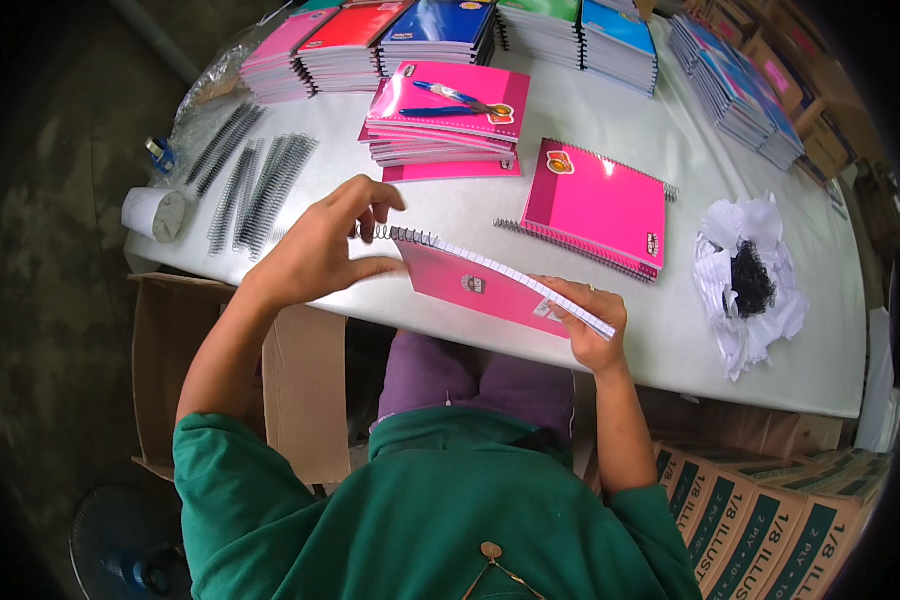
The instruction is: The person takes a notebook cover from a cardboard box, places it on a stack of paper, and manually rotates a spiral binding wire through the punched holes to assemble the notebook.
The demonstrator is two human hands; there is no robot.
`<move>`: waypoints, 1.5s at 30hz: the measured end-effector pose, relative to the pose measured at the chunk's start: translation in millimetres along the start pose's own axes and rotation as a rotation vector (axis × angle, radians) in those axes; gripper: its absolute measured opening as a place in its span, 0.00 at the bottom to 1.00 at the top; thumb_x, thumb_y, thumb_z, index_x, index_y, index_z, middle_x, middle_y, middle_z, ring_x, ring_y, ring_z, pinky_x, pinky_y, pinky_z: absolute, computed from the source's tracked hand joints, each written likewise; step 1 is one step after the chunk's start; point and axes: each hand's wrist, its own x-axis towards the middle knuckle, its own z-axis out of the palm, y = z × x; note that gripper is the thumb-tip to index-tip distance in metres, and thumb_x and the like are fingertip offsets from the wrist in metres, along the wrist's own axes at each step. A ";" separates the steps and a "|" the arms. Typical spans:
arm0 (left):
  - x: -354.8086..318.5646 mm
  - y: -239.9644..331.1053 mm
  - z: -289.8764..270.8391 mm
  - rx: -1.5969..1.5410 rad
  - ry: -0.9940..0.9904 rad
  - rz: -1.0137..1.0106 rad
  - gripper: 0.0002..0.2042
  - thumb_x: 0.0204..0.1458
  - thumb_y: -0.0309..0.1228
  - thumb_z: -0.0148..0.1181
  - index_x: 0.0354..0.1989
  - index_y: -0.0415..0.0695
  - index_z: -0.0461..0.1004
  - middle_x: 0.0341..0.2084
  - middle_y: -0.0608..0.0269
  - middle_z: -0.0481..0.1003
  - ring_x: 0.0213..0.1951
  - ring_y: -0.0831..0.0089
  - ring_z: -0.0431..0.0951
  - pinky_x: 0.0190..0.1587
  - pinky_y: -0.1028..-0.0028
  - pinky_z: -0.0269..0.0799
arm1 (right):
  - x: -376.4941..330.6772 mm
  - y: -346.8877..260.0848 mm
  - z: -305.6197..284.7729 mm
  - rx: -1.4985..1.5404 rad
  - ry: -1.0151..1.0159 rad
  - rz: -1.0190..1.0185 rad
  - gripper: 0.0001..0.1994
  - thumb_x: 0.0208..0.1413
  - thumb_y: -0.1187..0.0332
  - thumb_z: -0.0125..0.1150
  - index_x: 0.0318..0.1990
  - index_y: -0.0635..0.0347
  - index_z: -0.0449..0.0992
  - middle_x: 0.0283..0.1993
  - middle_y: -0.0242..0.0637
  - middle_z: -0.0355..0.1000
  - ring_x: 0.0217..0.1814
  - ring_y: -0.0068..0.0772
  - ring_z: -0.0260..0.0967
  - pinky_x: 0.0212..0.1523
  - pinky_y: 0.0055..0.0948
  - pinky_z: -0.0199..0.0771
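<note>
A pink notebook (480, 290) is held tilted over the table's near edge, its row of punched holes facing up. My right hand (595, 320) grips its right end, thumb on top. At the other end, my left hand (320, 240) has its fingers curled round a dark spiral binding coil (415, 237), which is threaded through only the left part of the holes. Beyond it stands a stack of pink notebooks (440, 150) with a pen (444, 92) and blue-handled pliers (445, 112) on top. Spiral-bound pink notebooks (600, 205) lie to the right, coil ends sticking out.
Loose coils (270, 190) and a white roll (154, 214) lie at left. Coloured notebook stacks (435, 30) line the back; more (735, 85) stand far right. Crumpled paper (715, 290) holds black clippings (751, 282). Below are an open carton (305, 390), a fan (120, 550) and boxes (760, 520).
</note>
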 end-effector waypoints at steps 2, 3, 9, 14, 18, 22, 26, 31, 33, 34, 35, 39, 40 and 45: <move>-0.2 2.9 -6.2 -0.078 -0.080 -0.144 0.09 0.47 0.27 0.62 0.35 0.38 0.71 0.21 0.62 0.71 0.24 0.76 0.70 0.28 0.76 0.66 | -1.4 0.5 -0.5 0.021 0.004 0.010 0.17 0.44 0.84 0.56 0.44 0.64 0.75 0.44 0.42 0.75 0.38 0.31 0.75 0.37 0.23 0.76; -1.1 -1.7 -6.2 -0.034 -0.065 -0.094 0.09 0.47 0.27 0.62 0.35 0.38 0.71 0.21 0.62 0.71 0.23 0.76 0.69 0.28 0.76 0.66 | -1.2 -0.1 0.2 0.007 0.027 0.005 0.15 0.46 0.82 0.57 0.44 0.65 0.75 0.41 0.42 0.76 0.34 0.29 0.74 0.34 0.22 0.74; -3.5 -18.2 -9.7 -0.169 -0.070 -0.085 0.13 0.53 0.36 0.57 0.37 0.38 0.68 0.21 0.64 0.69 0.25 0.77 0.69 0.30 0.76 0.65 | -1.9 0.1 2.3 0.022 0.080 0.028 0.12 0.51 0.77 0.59 0.44 0.65 0.75 0.34 0.40 0.77 0.25 0.20 0.69 0.27 0.18 0.67; -0.5 -24.2 -16.5 -0.288 -0.190 -0.158 0.14 0.55 0.39 0.55 0.32 0.38 0.68 0.19 0.69 0.64 0.22 0.81 0.62 0.26 0.79 0.59 | -3.0 -0.4 3.7 0.046 0.092 0.045 0.12 0.50 0.78 0.59 0.44 0.66 0.75 0.33 0.38 0.77 0.26 0.18 0.68 0.27 0.17 0.66; 9.4 -38.2 -27.1 -0.443 -0.371 -0.451 0.11 0.54 0.35 0.57 0.31 0.39 0.70 0.21 0.73 0.64 0.24 0.84 0.62 0.28 0.84 0.58 | -4.9 1.3 4.1 0.076 0.093 0.054 0.13 0.50 0.78 0.59 0.45 0.67 0.74 0.34 0.38 0.77 0.27 0.18 0.69 0.28 0.16 0.67; 12.7 -29.0 -23.9 -0.143 -0.093 0.017 0.10 0.49 0.34 0.61 0.37 0.44 0.72 0.31 0.70 0.72 0.38 0.78 0.68 0.44 0.74 0.62 | -4.5 -4.1 4.6 0.063 0.078 0.108 0.13 0.51 0.78 0.58 0.45 0.67 0.74 0.36 0.40 0.77 0.29 0.21 0.71 0.31 0.18 0.70; 15.8 3.0 -14.5 0.233 -0.143 0.217 0.15 0.44 0.35 0.64 0.41 0.47 0.75 0.41 0.65 0.74 0.47 0.69 0.68 0.51 0.66 0.58 | -3.9 -5.1 3.9 -0.017 0.014 0.037 0.17 0.45 0.85 0.54 0.46 0.65 0.75 0.44 0.43 0.75 0.39 0.31 0.75 0.41 0.23 0.74; 18.5 20.1 9.5 0.597 0.286 0.247 0.23 0.39 0.47 0.65 0.42 0.48 0.71 0.50 0.62 0.69 0.55 0.62 0.63 0.58 0.59 0.51 | -10.6 -1.6 11.7 -0.110 0.059 -0.099 0.19 0.41 0.84 0.53 0.45 0.66 0.75 0.45 0.47 0.74 0.44 0.38 0.75 0.44 0.27 0.75; -1.8 -2.4 49.7 0.530 0.491 0.295 0.30 0.38 0.56 0.60 0.47 0.49 0.68 0.56 0.60 0.63 0.60 0.57 0.55 0.60 0.54 0.43 | -8.6 -4.6 15.1 -0.147 0.049 -0.171 0.19 0.41 0.83 0.53 0.45 0.67 0.75 0.44 0.48 0.74 0.44 0.40 0.75 0.44 0.27 0.75; -23.8 -32.7 88.9 0.412 0.486 0.310 0.34 0.38 0.61 0.56 0.50 0.49 0.66 0.59 0.59 0.59 0.63 0.54 0.49 0.61 0.50 0.38 | -6.5 -8.7 22.0 -0.162 0.077 -0.188 0.18 0.41 0.82 0.54 0.44 0.67 0.75 0.43 0.49 0.74 0.44 0.41 0.75 0.43 0.28 0.75; -37.1 -45.3 99.6 0.587 0.397 0.458 0.38 0.38 0.65 0.51 0.54 0.51 0.63 0.60 0.55 0.55 0.63 0.50 0.48 0.61 0.46 0.33 | -10.3 -9.4 21.0 -0.177 0.074 -0.187 0.17 0.41 0.82 0.54 0.43 0.68 0.75 0.43 0.49 0.74 0.43 0.41 0.75 0.43 0.29 0.76; -31.7 -45.4 94.1 0.792 0.606 0.688 0.49 0.43 0.72 0.31 0.64 0.41 0.49 0.63 0.38 0.44 0.66 0.43 0.30 0.60 0.42 0.17 | -10.6 -13.1 22.9 -0.190 0.034 -0.256 0.15 0.43 0.79 0.57 0.42 0.69 0.75 0.40 0.50 0.74 0.41 0.42 0.76 0.39 0.30 0.77; -31.0 -59.4 94.8 0.739 0.730 0.561 0.49 0.44 0.71 0.32 0.64 0.39 0.46 0.63 0.35 0.42 0.65 0.40 0.30 0.60 0.42 0.17 | -8.5 -14.4 26.4 -0.145 0.003 -0.271 0.13 0.45 0.78 0.56 0.41 0.70 0.75 0.39 0.52 0.74 0.40 0.44 0.76 0.39 0.30 0.77; -47.5 -57.2 134.4 0.435 0.475 0.586 0.52 0.39 0.72 0.43 0.63 0.37 0.48 0.63 0.39 0.42 0.64 0.35 0.37 0.60 0.40 0.19 | -4.4 -5.0 29.3 -0.239 0.069 -0.318 0.16 0.42 0.77 0.61 0.42 0.68 0.75 0.37 0.50 0.75 0.39 0.41 0.76 0.36 0.31 0.78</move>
